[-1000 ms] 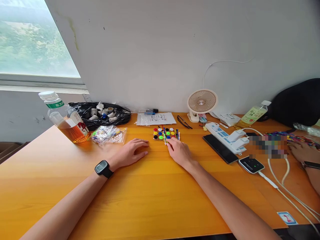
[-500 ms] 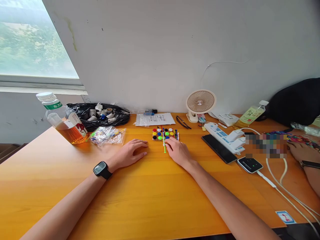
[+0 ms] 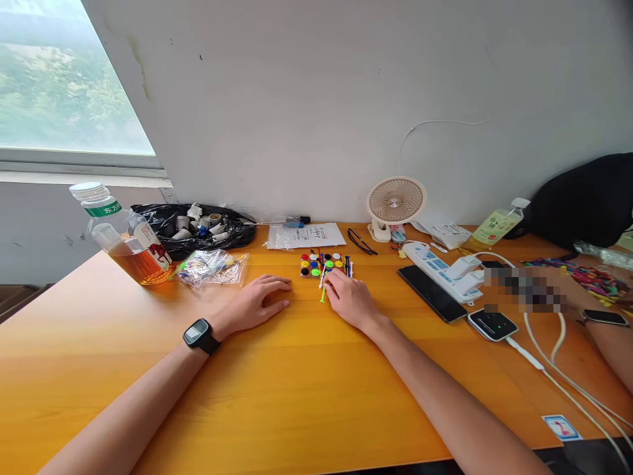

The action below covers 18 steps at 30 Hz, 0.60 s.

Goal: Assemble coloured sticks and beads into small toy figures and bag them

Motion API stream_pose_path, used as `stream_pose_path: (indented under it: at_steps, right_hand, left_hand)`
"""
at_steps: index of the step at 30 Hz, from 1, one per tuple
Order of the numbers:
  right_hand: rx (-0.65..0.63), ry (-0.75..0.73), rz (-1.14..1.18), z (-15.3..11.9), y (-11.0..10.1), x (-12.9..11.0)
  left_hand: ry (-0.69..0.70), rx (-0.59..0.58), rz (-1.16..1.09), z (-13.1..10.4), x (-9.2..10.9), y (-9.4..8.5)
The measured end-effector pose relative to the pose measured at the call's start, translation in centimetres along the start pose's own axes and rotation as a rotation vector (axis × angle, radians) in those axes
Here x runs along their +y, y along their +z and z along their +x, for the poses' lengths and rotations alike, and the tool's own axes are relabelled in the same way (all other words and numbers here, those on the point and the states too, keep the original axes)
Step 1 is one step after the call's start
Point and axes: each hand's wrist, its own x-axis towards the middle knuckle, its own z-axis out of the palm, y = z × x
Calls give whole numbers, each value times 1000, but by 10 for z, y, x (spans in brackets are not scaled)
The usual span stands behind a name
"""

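My left hand (image 3: pixel 260 300) lies on the table with its fingers stretched out and nothing in it. My right hand (image 3: pixel 350 298) is closed in a pinch, its fingertips at a thin white plastic stick (image 3: pixel 323 273) that leans over a group of coloured pieces. A light green stick (image 3: pixel 323 295) pokes out just below the fingertips. Beyond them sit small round pieces in rows, among them a red one (image 3: pixel 304 258), a black one (image 3: pixel 305 272) and a green one (image 3: pixel 315 272). Dark blue sticks (image 3: pixel 347 262) stand out behind my knuckles. My right hand hides part of the group.
Left are a tea bottle (image 3: pixel 136 247), a clear packet (image 3: pixel 215 267) and a black bag (image 3: pixel 192 227). A fan (image 3: pixel 395 204) stands behind. On the right lie a phone (image 3: pixel 430 293), a power strip (image 3: pixel 440 267), cables and another person's wrist (image 3: pixel 601 316).
The white stick at my right fingertips has tilted from near upright, and my hand has shifted slightly. My left hand stays put. The other person's hand has moved left.
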Motion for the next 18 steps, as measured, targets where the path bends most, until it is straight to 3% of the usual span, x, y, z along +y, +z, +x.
stream_pose_path:
  at_steps: [10, 13, 18]
  right_hand:
    - [271, -107, 247, 5, 2, 4]
    - [230, -97, 310, 6, -1, 3]
    - [30, -156, 299, 0, -7, -2]
  left_hand:
    - [10, 12, -1, 0, 0, 0]
    - [6, 8, 12, -1, -3, 1]
    - [9, 16, 3, 0, -2, 1]
